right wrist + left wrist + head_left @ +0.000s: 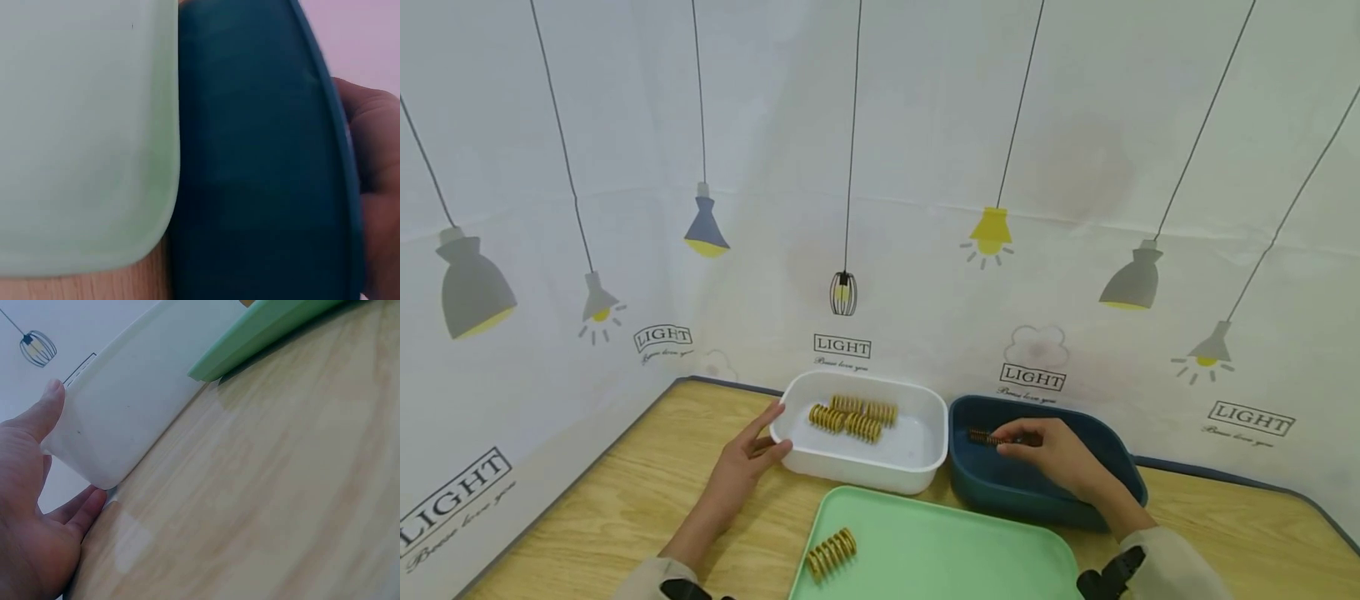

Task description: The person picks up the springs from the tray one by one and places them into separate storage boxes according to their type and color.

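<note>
Against the left end of a white plastic bin [865, 467], my left hand [741, 467] rests with spread fingers touching its rim and end wall. In the left wrist view, the thumb [47, 412] lies by the rim while other fingertips meet the lower corner. Several yellow coil springs [863, 427] lie inside that bin. Reaching into the dark blue bin [1022, 492], my right hand [1052, 450] pinches a small dark coppery spring [981, 436] between thumb and fingers. In the right wrist view, the blue wall hides the fingertips.
A pale green tray [947, 550] sits in front of both bins, with one yellow coil spring [832, 554] on its left side. Beneath is a wood-grain table [700, 433]. A white curtain [917, 150] printed with lamps stands behind the bins and along the left.
</note>
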Tool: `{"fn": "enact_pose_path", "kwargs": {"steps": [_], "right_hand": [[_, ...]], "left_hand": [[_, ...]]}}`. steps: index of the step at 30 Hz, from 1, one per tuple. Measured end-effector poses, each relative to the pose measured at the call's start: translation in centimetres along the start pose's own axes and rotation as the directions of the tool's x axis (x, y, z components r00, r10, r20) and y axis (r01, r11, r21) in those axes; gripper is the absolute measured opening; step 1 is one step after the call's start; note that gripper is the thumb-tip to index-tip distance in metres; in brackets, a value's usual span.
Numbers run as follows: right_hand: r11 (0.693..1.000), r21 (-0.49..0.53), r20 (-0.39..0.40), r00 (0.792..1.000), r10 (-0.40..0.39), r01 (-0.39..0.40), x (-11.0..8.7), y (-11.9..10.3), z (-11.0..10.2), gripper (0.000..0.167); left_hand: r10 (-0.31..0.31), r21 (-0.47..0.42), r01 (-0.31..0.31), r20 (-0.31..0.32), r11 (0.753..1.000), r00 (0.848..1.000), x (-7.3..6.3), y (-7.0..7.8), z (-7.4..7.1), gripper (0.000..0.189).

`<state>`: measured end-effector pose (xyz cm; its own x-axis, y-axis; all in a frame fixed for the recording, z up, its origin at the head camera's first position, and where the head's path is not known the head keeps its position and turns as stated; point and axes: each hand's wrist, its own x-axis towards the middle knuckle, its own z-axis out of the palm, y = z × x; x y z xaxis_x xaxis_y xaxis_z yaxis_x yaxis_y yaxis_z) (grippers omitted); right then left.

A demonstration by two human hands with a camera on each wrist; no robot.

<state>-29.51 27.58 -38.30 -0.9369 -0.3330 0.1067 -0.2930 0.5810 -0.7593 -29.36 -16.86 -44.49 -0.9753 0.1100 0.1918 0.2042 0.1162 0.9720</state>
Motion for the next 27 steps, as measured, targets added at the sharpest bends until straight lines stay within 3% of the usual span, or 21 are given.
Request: {"fn": "enact_pose_path", "kwargs": {"steps": [8, 15, 20, 27], "right_hand": [[0.999, -0.028, -0.017, 0.999, 0.045, -0.045, 0.8, 1.3, 0.2, 0.031], [0.995, -0.099, 0.020, 1.000, 0.022, -0.020, 1.7, 1.9, 0.5, 0.027], [0.987, -0.158, 0.044, 0.998, 0.048, -0.041, 1.9, 2.4, 0.6, 0.020], [0.983, -0.180, 0.035, 0.998, 0.045, -0.038, 2.2, 2.7, 0.9, 0.014]], "left_hand": [[0.002, -0.013, -0.002, 0.012, 1.000, 1.000, -0.1, 0.0, 0.1, 0.063], [0.005, 0.007, -0.005, 0.010, 1.000, 1.000, -0.1, 0.1, -0.1, 0.063], [-0.002, 0.006, 0.002, 0.009, 1.000, 1.000, 0.0, -0.1, 0.0, 0.063], [0.001, 0.017, -0.001, -0.001, 1.000, 1.000, -0.1, 0.0, -0.1, 0.064]]}}
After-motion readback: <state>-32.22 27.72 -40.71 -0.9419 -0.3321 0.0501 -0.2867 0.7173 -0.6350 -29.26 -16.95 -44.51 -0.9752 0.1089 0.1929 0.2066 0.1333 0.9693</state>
